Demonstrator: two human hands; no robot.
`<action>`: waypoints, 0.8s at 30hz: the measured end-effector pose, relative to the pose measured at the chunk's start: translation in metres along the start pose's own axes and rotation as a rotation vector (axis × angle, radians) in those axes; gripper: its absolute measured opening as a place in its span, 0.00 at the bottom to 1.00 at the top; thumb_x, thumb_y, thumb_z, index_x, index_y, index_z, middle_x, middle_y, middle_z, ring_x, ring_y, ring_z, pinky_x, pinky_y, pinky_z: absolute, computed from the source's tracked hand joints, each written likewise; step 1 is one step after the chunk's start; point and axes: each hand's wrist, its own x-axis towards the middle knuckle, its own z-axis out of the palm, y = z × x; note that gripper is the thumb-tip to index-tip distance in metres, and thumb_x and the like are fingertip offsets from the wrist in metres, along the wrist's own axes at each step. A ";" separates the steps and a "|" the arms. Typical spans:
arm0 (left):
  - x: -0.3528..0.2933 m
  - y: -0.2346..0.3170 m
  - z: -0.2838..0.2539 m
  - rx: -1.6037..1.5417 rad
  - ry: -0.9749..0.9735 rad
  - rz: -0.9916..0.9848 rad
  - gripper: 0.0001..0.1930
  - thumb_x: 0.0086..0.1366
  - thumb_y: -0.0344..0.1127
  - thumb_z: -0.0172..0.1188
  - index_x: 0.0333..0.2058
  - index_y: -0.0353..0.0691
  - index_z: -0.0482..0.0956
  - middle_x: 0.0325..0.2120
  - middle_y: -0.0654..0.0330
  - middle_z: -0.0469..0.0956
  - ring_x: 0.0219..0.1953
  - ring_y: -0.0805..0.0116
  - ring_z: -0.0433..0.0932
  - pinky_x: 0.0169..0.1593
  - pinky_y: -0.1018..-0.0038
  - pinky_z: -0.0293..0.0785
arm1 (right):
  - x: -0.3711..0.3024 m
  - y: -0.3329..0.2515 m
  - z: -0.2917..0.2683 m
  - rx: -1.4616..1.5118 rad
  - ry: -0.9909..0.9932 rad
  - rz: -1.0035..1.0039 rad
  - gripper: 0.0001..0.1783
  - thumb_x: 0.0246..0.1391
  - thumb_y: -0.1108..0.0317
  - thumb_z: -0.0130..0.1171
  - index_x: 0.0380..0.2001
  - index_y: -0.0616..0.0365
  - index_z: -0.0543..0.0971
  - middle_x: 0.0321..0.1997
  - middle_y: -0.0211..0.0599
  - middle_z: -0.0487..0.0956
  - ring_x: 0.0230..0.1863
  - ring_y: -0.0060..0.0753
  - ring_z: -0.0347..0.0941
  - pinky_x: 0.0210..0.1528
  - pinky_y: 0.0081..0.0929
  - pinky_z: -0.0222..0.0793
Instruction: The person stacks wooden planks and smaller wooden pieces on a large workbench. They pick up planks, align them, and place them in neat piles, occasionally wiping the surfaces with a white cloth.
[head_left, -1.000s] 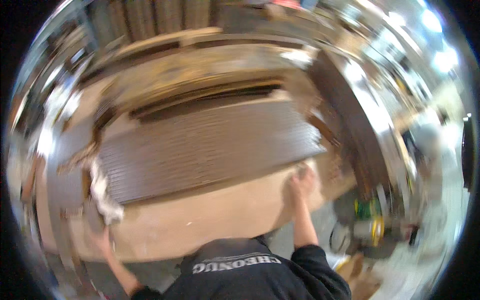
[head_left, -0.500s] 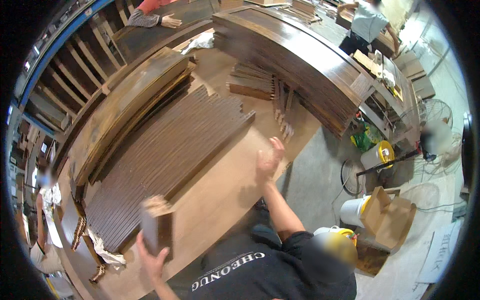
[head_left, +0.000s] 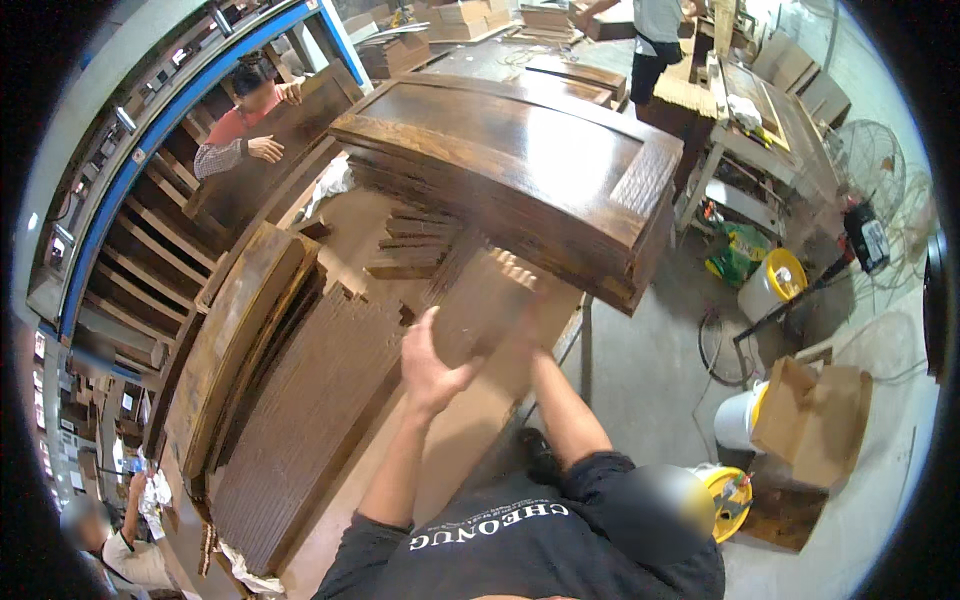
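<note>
A short bundle of dark brown wooden strips (head_left: 480, 305) with pale, tenon-like ends is held over the table. My left hand (head_left: 435, 365) grips its near left side, thumb and fingers spread around it. Against the right side of the bundle is my right hand (head_left: 527, 325), smeared by motion and partly blended with the wood. To the left lies a wide row of long, dark strips (head_left: 320, 400), packed side by side. Just beyond my hands is a small pile of similar short strips (head_left: 405, 245).
A tall stack of dark framed panels (head_left: 480, 130) stands at the far side. Curved boards (head_left: 235, 350) lie along the left. A person in red (head_left: 235, 135) handles a board across the table. Buckets (head_left: 740, 415), an open carton (head_left: 815, 410) and a fan (head_left: 865, 170) are on the right.
The bundle has travelled with my left hand from the near left to the middle right of the table. My right hand, formerly empty and spread, has met it. The view has shifted too.
</note>
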 end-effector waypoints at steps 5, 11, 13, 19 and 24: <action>0.027 -0.021 0.121 0.448 -0.020 -0.084 0.46 0.43 0.43 0.68 0.61 0.41 0.56 0.56 0.49 0.56 0.61 0.51 0.52 0.61 0.51 0.48 | -0.002 -0.039 -0.050 -0.393 0.164 -0.527 0.35 0.59 0.49 0.48 0.63 0.58 0.57 0.66 0.39 0.56 0.67 0.37 0.50 0.66 0.34 0.47; 0.028 -0.049 0.142 0.649 -0.018 0.010 0.42 0.47 0.31 0.59 0.63 0.45 0.53 0.62 0.52 0.51 0.64 0.52 0.48 0.63 0.49 0.43 | 0.004 -0.029 -0.052 -1.325 -0.073 -0.510 0.42 0.52 0.57 0.57 0.64 0.62 0.52 0.66 0.53 0.54 0.68 0.50 0.47 0.67 0.42 0.45; 0.032 -0.054 0.143 0.575 0.044 0.027 0.41 0.48 0.29 0.57 0.64 0.48 0.53 0.63 0.52 0.50 0.64 0.51 0.51 0.63 0.49 0.43 | 0.011 -0.025 -0.048 -1.335 -0.111 -0.451 0.43 0.51 0.56 0.58 0.64 0.61 0.52 0.66 0.53 0.55 0.67 0.51 0.50 0.66 0.43 0.46; 0.004 -0.049 0.103 0.478 -0.041 -0.009 0.40 0.53 0.42 0.61 0.63 0.50 0.53 0.63 0.52 0.50 0.63 0.51 0.51 0.63 0.50 0.45 | 0.022 -0.065 -0.003 -1.322 -0.086 -0.495 0.44 0.49 0.50 0.59 0.64 0.58 0.54 0.65 0.52 0.58 0.65 0.52 0.53 0.64 0.46 0.49; -0.031 -0.069 0.071 0.128 0.287 -0.238 0.37 0.58 0.53 0.57 0.60 0.38 0.59 0.61 0.49 0.53 0.62 0.51 0.53 0.62 0.58 0.49 | 0.035 -0.054 0.004 -1.538 -0.057 -0.592 0.45 0.49 0.47 0.60 0.63 0.59 0.55 0.64 0.51 0.58 0.66 0.52 0.52 0.65 0.45 0.48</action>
